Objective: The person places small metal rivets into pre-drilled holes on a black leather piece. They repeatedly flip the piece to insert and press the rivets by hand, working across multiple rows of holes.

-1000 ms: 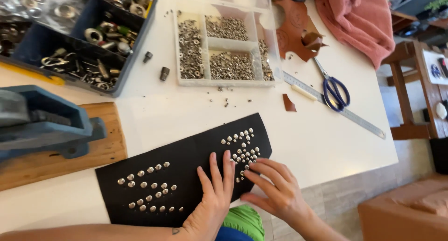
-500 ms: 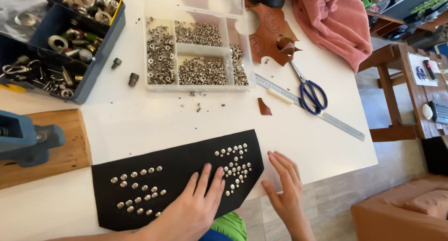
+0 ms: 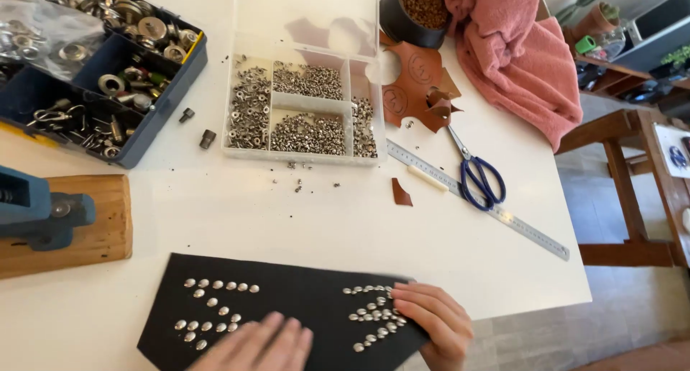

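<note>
On the white table [image 3: 302, 227], both hands, left [image 3: 262, 346] and right [image 3: 435, 321], rest released, fingers flat on the black studded sheet [image 3: 295, 303].

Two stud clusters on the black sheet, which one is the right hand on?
The arrow-shaped cluster at the sheet's right end: the right hand lies with its fingers on it. The other stud cluster sits farther left, nearer the left hand.
</note>
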